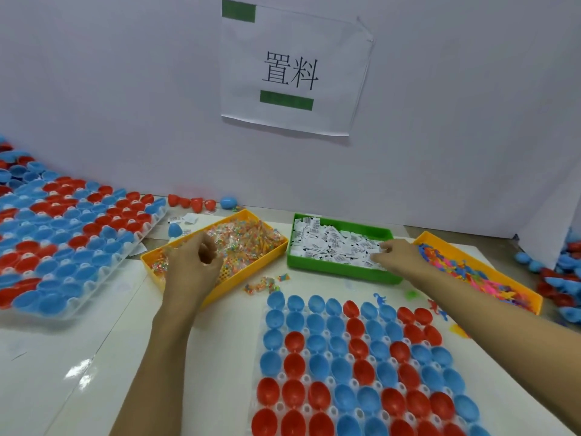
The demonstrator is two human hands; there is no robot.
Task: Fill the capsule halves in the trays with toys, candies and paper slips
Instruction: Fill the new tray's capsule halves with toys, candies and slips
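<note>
Left hand [191, 262] curls over crinkly candies in the yellow bin [251, 269]; right hand [397, 256] pinches paper slips [333, 243] in the green bin [342, 272].

"置料" on wall sheet [295, 70]

White table [94, 366] under everything. Near edge, a clear tray [361, 372] of red and blue capsule halves; a second, fuller tray [72, 247] sits far left. Behind, three bins side by side: yellow bin [251, 269] with candy, green bin [342, 272] with paper slips, another yellow bin [490, 272] with toys. Spilled candy packets [264, 284] lie between bins and near tray, loose halves [195, 202] along the wall.
</note>
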